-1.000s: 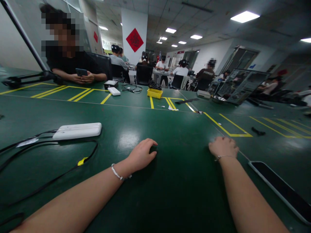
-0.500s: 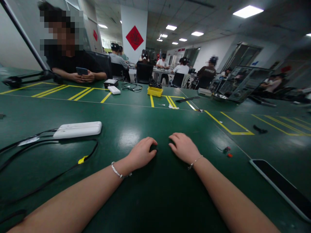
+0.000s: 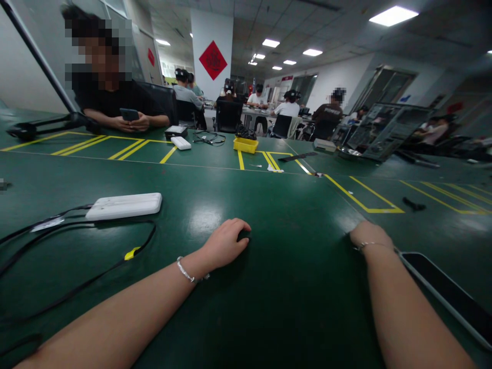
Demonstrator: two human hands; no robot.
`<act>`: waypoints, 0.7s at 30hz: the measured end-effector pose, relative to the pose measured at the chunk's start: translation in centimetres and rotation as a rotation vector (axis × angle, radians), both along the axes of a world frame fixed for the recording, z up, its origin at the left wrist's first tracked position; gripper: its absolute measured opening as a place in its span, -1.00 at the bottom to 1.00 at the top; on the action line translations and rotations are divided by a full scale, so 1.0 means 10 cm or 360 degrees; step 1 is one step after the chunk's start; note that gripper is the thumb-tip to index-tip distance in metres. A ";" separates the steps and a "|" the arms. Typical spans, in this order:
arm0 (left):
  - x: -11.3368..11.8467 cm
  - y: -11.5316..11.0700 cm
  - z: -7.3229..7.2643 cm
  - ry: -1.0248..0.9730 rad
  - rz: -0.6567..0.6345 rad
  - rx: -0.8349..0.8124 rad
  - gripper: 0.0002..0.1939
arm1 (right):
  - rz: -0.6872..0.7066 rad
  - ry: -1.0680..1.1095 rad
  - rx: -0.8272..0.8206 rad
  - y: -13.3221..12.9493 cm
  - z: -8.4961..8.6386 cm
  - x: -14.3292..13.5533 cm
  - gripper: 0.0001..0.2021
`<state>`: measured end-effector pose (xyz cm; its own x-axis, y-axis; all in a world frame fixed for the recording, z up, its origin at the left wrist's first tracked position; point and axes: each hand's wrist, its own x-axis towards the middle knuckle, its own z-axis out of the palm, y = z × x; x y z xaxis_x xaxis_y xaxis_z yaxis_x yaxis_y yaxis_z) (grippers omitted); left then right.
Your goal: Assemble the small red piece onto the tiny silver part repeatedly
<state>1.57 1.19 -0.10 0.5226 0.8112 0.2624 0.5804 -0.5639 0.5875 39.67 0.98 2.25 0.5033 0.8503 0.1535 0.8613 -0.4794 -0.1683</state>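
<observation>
On the green table (image 3: 246,200), my left hand (image 3: 227,243) rests near the middle, fingers curved and apart, with nothing between thumb and fingers. Farther right, my right hand (image 3: 369,236) is over the spot where small red pieces lay; its fingers are hidden behind the back of the hand, and what it touches cannot be seen. A dark phone-like slab with a light edge (image 3: 449,292) lies just right of my right wrist. To the left of my left hand is a white power bank (image 3: 125,206) with black cables (image 3: 88,279) bearing a yellow tag (image 3: 131,253).
Across the table at the left, a person (image 3: 115,102) holds a phone (image 3: 129,114). A yellow tray (image 3: 246,145) with black items, a smaller white device (image 3: 181,143) and a metal frame (image 3: 388,130) stand toward the far side. Yellow tape marks the table.
My right hand has moved right, from beside my left hand to the small red pieces, which are now covered. My left hand has barely moved.
</observation>
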 end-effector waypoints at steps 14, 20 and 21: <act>0.05 -0.06 0.07 -0.0073 -0.0120 0.0028 -0.82 | 0.1192 0.1780 -0.0297 -0.11 -0.02 -2.15 -0.82; 0.01 -0.02 0.05 -0.0089 0.0002 -0.0062 -0.88 | 0.1061 0.0873 -0.0152 -0.03 0.10 -1.72 -0.78; 0.00 -0.02 0.05 -0.0098 0.0018 -0.0073 -0.87 | 0.0891 0.0533 -0.0094 -0.01 0.12 -1.52 -0.75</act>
